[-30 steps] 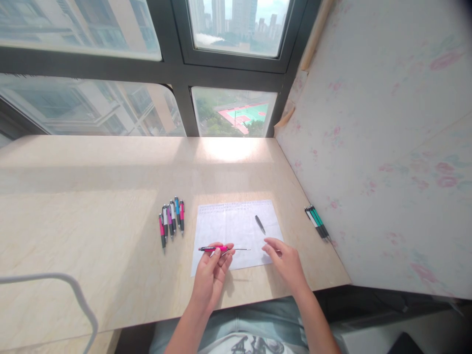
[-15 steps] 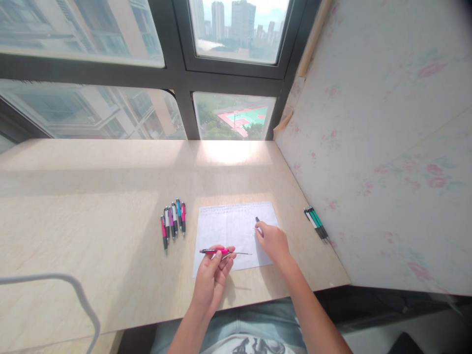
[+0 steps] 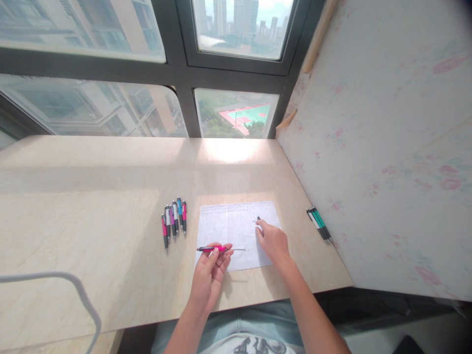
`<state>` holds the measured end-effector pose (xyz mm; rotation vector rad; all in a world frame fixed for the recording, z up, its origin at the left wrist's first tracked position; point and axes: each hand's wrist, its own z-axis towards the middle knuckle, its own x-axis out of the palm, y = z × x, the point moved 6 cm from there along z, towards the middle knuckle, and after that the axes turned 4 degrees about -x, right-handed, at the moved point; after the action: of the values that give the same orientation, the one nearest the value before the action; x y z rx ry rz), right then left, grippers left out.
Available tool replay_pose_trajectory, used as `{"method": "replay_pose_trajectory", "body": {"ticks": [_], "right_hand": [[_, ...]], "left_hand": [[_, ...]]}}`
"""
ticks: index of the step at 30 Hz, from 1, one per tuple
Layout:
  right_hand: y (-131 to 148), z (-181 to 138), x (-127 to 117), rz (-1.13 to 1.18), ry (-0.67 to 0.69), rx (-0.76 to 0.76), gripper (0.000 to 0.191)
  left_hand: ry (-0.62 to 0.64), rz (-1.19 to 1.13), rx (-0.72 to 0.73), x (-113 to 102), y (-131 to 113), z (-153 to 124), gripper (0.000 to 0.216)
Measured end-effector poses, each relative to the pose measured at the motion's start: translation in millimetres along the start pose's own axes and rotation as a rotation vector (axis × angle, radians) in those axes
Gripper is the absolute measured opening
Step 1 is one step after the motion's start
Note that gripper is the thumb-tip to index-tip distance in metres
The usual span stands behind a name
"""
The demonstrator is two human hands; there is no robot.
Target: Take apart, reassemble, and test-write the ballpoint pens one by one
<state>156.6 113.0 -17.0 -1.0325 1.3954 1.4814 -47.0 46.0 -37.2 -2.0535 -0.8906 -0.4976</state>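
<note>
In my left hand (image 3: pixel 211 278), a pink pen (image 3: pixel 217 249) lies sideways between thumb and fingers, its thin refill sticking out bare toward the right. My right hand (image 3: pixel 273 241) is over the right part of a white sheet of paper (image 3: pixel 236 231) with lines of writing along its top. Its fingertips are closed on a small black pen part (image 3: pixel 258 218), mostly hidden by the fingers. Several pens (image 3: pixel 174 219) in pink, white, purple and blue lie side by side left of the sheet.
Several green and white pens (image 3: pixel 319 224) lie by the floral wall (image 3: pixel 387 147) on the right. A grey curved tube (image 3: pixel 73 285) crosses the front left of the table (image 3: pixel 92 211). A dark-framed window (image 3: pixel 180 73) stands behind the table.
My left hand with the pink pen has shifted slightly left and up in view. My right hand still holds the black part, which shows a little less above the fingers.
</note>
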Motion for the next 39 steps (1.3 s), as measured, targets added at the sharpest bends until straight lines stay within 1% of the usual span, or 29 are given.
{"method": "replay_pose_trajectory", "body": {"ticks": [3,5,7,9,12,16,22,24,27,31,34,39], "right_hand": [[-1,-4,-1,0.111,-0.044,0.012,0.026],[0,-9,-2,0.251,-0.068,0.021,0.026],[5,-17,-4,0.430,-0.061,0.004,0.030],[13,-25,-7,0.587,-0.030,-0.053,0.035],[27,-37,-13,0.676,0.015,-0.175,0.030],[34,-47,-19,0.608,0.031,-0.288,0.019],[29,-56,-23,0.531,0.070,-0.337,0.015],[21,-58,-23,0.524,0.044,-0.312,0.015],[4,-60,-20,0.519,-0.028,-0.232,0.016],[-12,-61,-14,0.450,-0.146,-0.112,0.016],[-11,-58,-12,0.383,-0.189,-0.068,0.020],[3,-50,-9,0.225,-0.222,-0.019,0.022]], "left_hand": [[0.001,0.000,-0.001,0,1,1,0.025],[0.011,0.006,-0.005,0,2,2,0.025],[0.022,0.016,-0.007,0,3,2,0.026],[0.031,0.032,-0.006,1,3,2,0.027],[0.040,0.064,-0.004,4,4,0,0.027],[0.052,0.095,-0.012,11,5,-4,0.031],[0.039,0.104,-0.005,13,3,-6,0.033],[0.013,0.091,0.026,9,0,-4,0.033],[-0.025,0.063,0.063,3,-4,-2,0.032],[-0.037,0.055,0.059,2,-2,-1,0.030],[-0.030,0.069,0.045,5,2,-3,0.030],[-0.020,0.080,0.026,9,6,-8,0.030]]}}
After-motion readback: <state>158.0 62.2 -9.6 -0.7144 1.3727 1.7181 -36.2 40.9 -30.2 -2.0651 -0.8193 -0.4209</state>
